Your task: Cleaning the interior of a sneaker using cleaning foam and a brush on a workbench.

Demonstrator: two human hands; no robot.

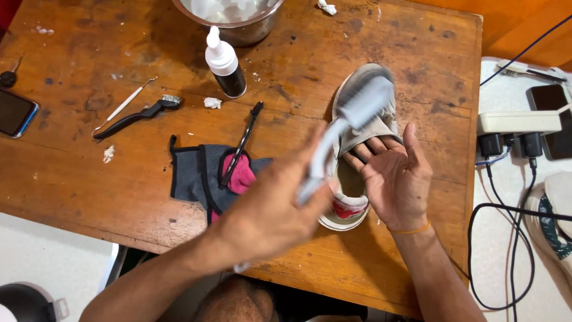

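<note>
Nearest the camera, the left hand [268, 214] is closed around the handle of a grey brush [357, 113], whose blurred head lies over the toe of a worn shoe [351, 197]. The right hand [396, 179] has its fingers tucked inside the shoe, thumb out, steadying it on the wooden counter [119, 179]. Left of the shoe lies a grey-and-pink cloth [205, 176]; farther back stand a small dropper bottle [223, 62] and a metal bowl [238, 21].
</note>
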